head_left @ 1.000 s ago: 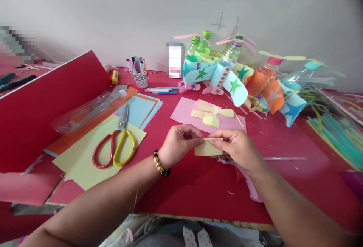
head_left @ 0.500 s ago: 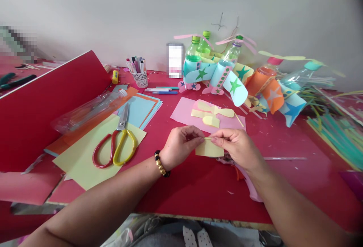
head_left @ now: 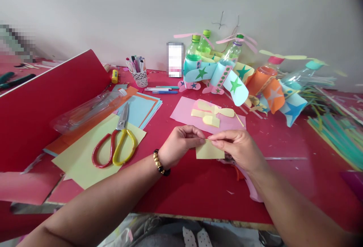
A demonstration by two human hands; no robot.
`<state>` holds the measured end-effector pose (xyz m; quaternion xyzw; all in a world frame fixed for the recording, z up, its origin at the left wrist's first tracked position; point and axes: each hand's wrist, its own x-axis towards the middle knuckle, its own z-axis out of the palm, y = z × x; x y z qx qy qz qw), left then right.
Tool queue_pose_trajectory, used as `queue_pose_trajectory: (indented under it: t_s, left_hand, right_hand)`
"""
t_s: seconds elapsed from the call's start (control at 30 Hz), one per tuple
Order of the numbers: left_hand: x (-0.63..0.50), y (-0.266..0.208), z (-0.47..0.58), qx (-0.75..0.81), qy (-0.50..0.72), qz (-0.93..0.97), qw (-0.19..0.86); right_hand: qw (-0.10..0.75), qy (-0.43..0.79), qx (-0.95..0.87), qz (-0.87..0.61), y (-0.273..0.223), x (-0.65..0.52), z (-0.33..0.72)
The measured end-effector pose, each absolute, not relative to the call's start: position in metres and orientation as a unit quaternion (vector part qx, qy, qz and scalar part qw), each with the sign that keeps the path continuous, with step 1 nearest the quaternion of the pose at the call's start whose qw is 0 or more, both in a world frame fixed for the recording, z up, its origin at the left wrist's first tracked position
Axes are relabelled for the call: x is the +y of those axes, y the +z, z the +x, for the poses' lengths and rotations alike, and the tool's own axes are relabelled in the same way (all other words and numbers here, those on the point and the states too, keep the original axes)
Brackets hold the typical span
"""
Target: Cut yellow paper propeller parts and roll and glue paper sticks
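Between my hands is a small pale yellow piece of paper [head_left: 210, 151], its top edge pinched at both ends. My left hand [head_left: 184, 143] is closed on the upper left part, thumb against fingers. My right hand [head_left: 235, 146] pinches the upper right part the same way. Beyond them, yellow paper cut-outs [head_left: 211, 121], one shaped like a propeller [head_left: 226, 112], lie on a pink sheet [head_left: 181, 112]. Under my right hand and wrist a pink-handled tool [head_left: 253, 190] is partly hidden.
Scissors with red and yellow handles [head_left: 124, 146] lie on coloured paper sheets [head_left: 82, 167] at the left. A pen cup [head_left: 140, 78] and a phone [head_left: 175, 59] stand at the back. Decorated bottle planes [head_left: 221, 75] fill the back right, near green strips [head_left: 334, 137].
Both hands keep their pinch on the yellow paper. The fingertips have come slightly closer together along its top edge, and the paper hangs a little lower.
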<state>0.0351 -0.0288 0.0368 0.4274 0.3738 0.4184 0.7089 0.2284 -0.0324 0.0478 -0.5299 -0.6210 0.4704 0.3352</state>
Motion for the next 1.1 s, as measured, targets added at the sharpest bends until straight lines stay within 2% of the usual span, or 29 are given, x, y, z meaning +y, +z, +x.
queue_pose_trajectory:
  t_s: [0.4,0.77,1.1]
  left_hand:
    - [-0.0282,0.0356,0.0336,0.395,0.414,0.473,0.67]
    - [-0.0294,0.0331,0.0348,0.379,0.43,0.441,0.691]
    - [-0.0314,0.0388,0.0347,0.406,0.414,0.472,0.663]
  right_hand:
    - [0.336,0.491,-0.617,-0.515,0.0452,-0.0305,0.2263]
    - [0.352,0.532,-0.57,-0.519,0.0451,-0.0304,0.2268]
    - [0.348,0.511,-0.591,-0.519,0.0493,-0.0304,0.2261]
